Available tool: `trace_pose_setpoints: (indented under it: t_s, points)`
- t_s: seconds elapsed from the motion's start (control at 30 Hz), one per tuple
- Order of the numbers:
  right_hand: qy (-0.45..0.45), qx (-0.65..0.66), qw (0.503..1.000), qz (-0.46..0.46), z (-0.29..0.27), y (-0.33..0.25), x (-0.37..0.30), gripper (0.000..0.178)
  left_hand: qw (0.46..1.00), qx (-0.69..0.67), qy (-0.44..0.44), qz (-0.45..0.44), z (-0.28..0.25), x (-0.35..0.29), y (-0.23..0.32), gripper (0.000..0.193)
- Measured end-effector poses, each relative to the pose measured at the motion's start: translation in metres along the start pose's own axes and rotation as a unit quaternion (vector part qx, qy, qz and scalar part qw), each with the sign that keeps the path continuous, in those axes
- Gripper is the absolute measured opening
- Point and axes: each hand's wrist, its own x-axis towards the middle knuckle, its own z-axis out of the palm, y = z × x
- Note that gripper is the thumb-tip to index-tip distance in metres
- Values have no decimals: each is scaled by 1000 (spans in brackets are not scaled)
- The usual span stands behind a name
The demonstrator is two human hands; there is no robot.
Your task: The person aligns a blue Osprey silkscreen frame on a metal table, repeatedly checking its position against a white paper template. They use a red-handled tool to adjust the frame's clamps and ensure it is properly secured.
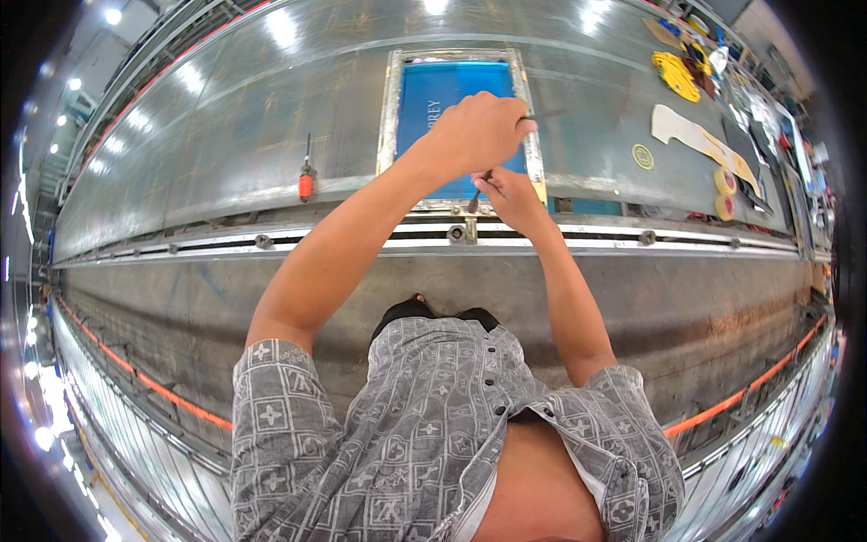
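Note:
In front of me a screen-printing frame (390, 126) with a blue mesh panel lies on the long metal table. My left hand (483, 131) is closed above the mesh; a thin dark rod, blurred, sticks out of it to the right, its kind unclear. Just below, my right hand (510, 199) pinches a small dark metal tool, whose lower end points down beside the frame's near edge. A bolt fitting (458, 233) sits on the rail just under it. Whether the rod and the tool are one piece I cannot tell, as my left hand covers the space between.
A red-handled screwdriver (305, 183) lies to the left on the table (235, 117). At the right are tape rolls (725, 207), a pale cutout shape (679, 128), a round yellow label (642, 156) and a yellow bundle (675, 75). A metal rail (361, 240) runs along the near edge.

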Motion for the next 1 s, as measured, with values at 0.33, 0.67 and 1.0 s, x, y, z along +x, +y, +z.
trace_pose_setpoints:
  t_s: [0.33, 0.67, 1.0]
  points:
    - [37, -51, 998, 3, -9, 55, -3, 22, 998, 7, 49, -31, 71, 25, 4, 18]
    - [103, 815, 570, -2, -155, -30, 21, 49, 970, 202, 26, -132, 55, 49, 117, 41]
    - [163, 877, 452, -2, -158, -8, 69, 38, 964, 249, -9, -95, 74, 88, 95, 38]
